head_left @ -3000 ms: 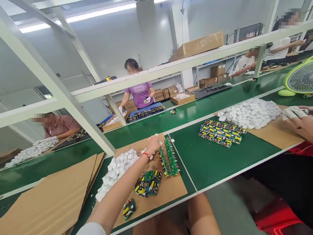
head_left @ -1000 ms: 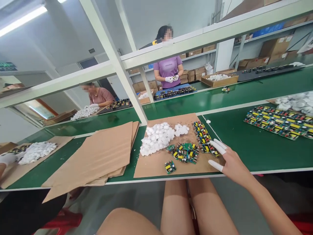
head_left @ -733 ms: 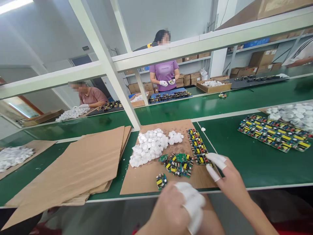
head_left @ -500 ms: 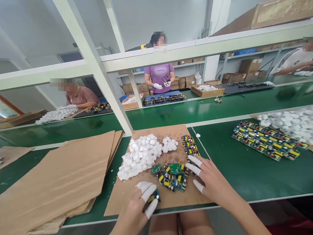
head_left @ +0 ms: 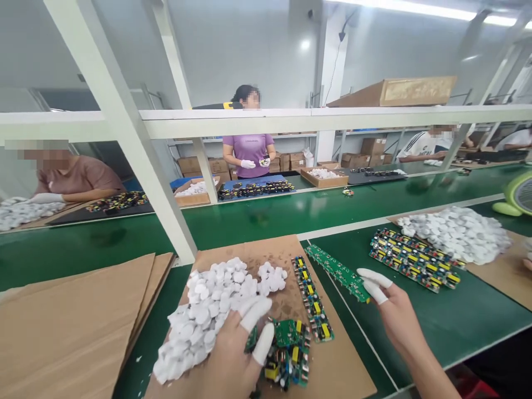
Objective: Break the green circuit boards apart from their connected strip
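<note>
Pinching a long green strip of circuit boards (head_left: 338,267) by its near end, my right hand (head_left: 393,316) has its capped thumb and forefinger closed on the strip, which slants away toward 11 o'clock over the green surface (head_left: 415,327), its far end by the edge of the cardboard sheet (head_left: 332,366). My left hand (head_left: 236,354), at 9 o'clock from the right one, is curled loosely with white-capped fingers (head_left: 254,313) around a small circuit board (head_left: 251,339) at the near edge of a loose pile of green boards (head_left: 288,354); how firmly it grips I cannot tell, since the palm hides most of it. At 12 o'clock from that pile a second strip of boards with yellow parts (head_left: 311,299) lies flat on the cardboard, just beside the one I am lifting. At 10 o'clock from my left hand a heap of white plastic caps (head_left: 208,316) spreads across the cardboard, touching my knuckles. Farther left, at 9 o'clock, plain cardboard sheets (head_left: 75,327) lie stacked. At 2 o'clock from my right hand sit more board strips (head_left: 411,263) and another heap of white caps (head_left: 457,233). Across the belt at 12 o'clock a person in a purple shirt (head_left: 248,149) stands with gloved hands.
</note>
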### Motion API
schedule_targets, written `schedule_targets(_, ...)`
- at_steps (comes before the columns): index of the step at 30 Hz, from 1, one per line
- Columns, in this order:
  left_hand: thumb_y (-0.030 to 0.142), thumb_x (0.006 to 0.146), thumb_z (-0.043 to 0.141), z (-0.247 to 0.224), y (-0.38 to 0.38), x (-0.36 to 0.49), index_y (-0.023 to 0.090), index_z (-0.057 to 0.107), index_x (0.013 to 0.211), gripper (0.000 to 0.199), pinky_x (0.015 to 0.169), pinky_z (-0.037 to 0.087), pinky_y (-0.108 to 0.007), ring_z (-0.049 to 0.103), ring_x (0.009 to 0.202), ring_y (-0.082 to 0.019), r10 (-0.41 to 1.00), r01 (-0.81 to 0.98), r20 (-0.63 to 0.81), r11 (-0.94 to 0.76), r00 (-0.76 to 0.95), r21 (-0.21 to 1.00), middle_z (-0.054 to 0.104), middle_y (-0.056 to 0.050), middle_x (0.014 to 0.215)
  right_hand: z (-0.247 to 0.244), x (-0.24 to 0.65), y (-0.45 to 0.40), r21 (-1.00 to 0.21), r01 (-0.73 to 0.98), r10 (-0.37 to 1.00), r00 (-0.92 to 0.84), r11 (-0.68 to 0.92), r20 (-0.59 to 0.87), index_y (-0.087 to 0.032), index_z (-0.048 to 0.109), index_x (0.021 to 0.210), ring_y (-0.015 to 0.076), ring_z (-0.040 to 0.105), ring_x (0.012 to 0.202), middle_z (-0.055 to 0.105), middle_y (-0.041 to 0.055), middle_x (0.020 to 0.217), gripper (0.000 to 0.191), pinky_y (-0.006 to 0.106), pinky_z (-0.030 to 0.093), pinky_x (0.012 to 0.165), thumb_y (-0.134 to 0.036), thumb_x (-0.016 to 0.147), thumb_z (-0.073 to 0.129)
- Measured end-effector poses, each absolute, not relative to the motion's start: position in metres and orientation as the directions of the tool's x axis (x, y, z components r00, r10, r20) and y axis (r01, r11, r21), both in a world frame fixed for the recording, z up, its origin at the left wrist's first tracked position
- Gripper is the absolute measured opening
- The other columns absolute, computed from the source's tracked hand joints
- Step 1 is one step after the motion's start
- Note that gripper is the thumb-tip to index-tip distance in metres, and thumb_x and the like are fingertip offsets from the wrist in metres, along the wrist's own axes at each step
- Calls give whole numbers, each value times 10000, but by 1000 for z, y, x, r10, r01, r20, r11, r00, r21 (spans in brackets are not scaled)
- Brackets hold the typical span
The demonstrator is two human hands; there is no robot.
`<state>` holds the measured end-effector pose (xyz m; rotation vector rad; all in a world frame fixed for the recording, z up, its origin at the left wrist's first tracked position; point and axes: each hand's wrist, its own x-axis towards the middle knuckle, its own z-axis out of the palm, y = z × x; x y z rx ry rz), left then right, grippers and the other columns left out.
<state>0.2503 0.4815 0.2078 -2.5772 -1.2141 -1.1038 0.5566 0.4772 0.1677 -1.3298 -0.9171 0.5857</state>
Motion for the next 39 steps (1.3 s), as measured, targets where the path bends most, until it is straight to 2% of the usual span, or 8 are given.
schedule_targets(3,290,811,496,221,510,273,200,465,1259,458,856,502,-416,597,993,-259,813,706,506,-538,290,460,643,-94,933,186,547,496,-942,-182,864,476,281,166,-192,706,823,223,652,825,702,61,903,222,301,560,678,-324,646,689)
schedule_targets(5,300,772,540,224,531,283,191,365,1330,595,936,437,-461,527,1109,-281,862,634,481,-462,157,620,609,-117,1052,199,536,513,-862,-431,925,367,266,102,-198,703,775,188,662,717,704,35,823,146,285,570,637,-272,650,686)
schedule_targets(10,337,784,510,219,569,271,229,246,1368,650,1009,374,-389,368,1279,-239,875,221,476,-448,-89,866,432,-123,1347,222,510,552,-702,-704,993,-102,-108,-50,-159,674,679,127,650,537,691,20,660,49,194,557,525,-155,669,627)
schedule_targets(15,404,785,528,217,569,251,220,377,1275,545,937,435,-358,534,1120,-228,926,41,371,-369,-66,929,526,-103,1269,215,488,557,-628,-732,961,-258,-264,-104,-147,646,760,110,670,577,705,20,690,47,151,542,574,-176,725,635)
schedule_targets(22,438,652,668,222,561,258,184,508,1005,464,680,497,-292,634,754,-187,945,-104,206,-239,-252,966,639,-40,925,188,486,551,-884,-438,918,-396,-164,26,-120,574,765,180,645,611,683,130,656,486,261,497,602,-605,754,555)
schedule_targets(26,494,607,699,218,562,260,154,515,958,523,530,469,-249,534,515,-103,959,-219,104,-165,-263,962,597,18,737,185,486,549,-927,-373,915,-363,31,176,-141,574,789,140,598,562,670,59,664,386,254,451,582,-524,766,607)
schedule_targets(32,463,606,722,220,558,257,164,515,948,500,513,470,-213,537,544,-94,955,-265,75,-154,-288,952,593,24,737,180,481,548,-870,-493,957,-257,-9,136,-176,553,978,189,641,646,691,76,693,402,291,452,610,-506,761,626)
schedule_targets(39,419,641,698,234,555,252,177,519,1062,517,609,512,-232,617,765,-162,952,-61,185,-205,-244,977,646,-46,964,185,482,556,-886,-454,990,-52,91,129,-166,635,918,221,643,797,683,82,907,399,344,500,737,-406,628,767)
